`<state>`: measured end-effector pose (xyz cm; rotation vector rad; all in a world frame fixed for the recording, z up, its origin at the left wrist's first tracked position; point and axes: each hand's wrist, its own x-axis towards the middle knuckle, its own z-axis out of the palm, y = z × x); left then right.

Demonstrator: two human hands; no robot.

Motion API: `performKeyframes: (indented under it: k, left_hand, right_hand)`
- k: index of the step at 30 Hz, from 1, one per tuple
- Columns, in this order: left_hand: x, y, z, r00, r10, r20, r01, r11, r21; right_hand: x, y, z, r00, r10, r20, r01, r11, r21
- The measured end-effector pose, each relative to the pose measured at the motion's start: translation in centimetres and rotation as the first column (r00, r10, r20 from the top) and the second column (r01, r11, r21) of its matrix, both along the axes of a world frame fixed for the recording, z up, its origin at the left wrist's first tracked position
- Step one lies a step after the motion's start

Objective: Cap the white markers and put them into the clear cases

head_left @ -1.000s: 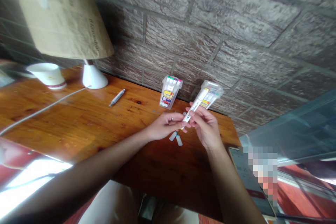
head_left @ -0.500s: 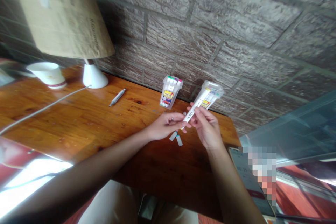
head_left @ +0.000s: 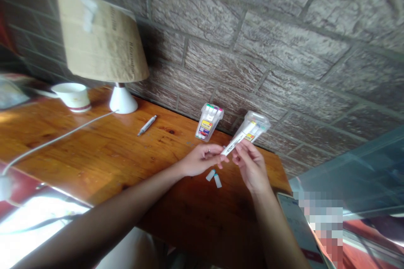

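White marker (head_left: 233,144) aslant in the grasp of left fingers (head_left: 215,149) and right fingers (head_left: 248,156), near two caps (head_left: 218,181)

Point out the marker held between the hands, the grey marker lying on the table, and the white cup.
Held marker (head_left: 234,144): head view, on its white barrel.
Grey marker (head_left: 147,125): head view, mid-barrel.
White cup (head_left: 75,98): head view, on its outer side wall.

Glossy wooden table (head_left: 176,147) across the lower half of the frame, white cup (head_left: 75,98) and lamp (head_left: 109,56) at left, pale cord (head_left: 63,135) trailing from the lamp's base, grey marker (head_left: 147,125) left of centre, clear marker case (head_left: 208,124) at centre, second case (head_left: 260,121) to its right, two pale caps (head_left: 218,180) below.
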<state>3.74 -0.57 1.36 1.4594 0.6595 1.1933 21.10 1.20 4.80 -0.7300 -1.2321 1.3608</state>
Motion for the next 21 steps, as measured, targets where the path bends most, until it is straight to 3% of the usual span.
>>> performKeyframes:
  k: [7, 12, 17, 21]
  left_hand:
    - [-0.1, 0.4, -0.6, 0.999, 0.03, 0.011, -0.03, 1.0, 0.001]
    - [-0.9, 1.3, -1.0, 0.964, 0.255, 0.08, -0.258, 0.966, 0.032]
    - [-1.9, 1.5, -0.7, 0.912, 0.403, -0.074, -0.398, 0.915, 0.068]
    - [-1.9, 1.2, -0.4, 0.881, 0.437, -0.182, -0.412, 0.897, 0.159]
  right_hand:
    - [0.1, 0.3, 1.9, 0.989, -0.128, 0.076, 0.117, 0.984, 0.136]
    - [-1.5, 2.8, 5.7, 0.957, -0.29, 0.026, 0.266, 0.908, 0.323]
    - [-3.6, 6.0, 9.0, 0.894, -0.418, -0.161, 0.447, 0.805, 0.39]
    - [-4.8, 7.8, 8.6, 0.882, -0.449, -0.143, 0.466, 0.786, 0.407]
